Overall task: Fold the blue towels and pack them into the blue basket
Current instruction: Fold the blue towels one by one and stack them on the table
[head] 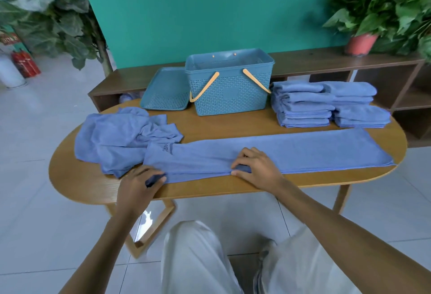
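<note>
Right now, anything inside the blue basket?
Blue basket is open, its lid beside it. Only bare inner walls show; no towels above the rim. The front wall hides the floor.

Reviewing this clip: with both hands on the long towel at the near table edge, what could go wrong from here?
1. The long towel reaches the table's right end; pulling it could drag that end off the edge.
2. Its left end overlaps the unfolded pile, so lifting with the left hand may snag or drag that pile.
3. The right hand pinches only the near edge, so the layers could slip and fold unevenly.
</note>
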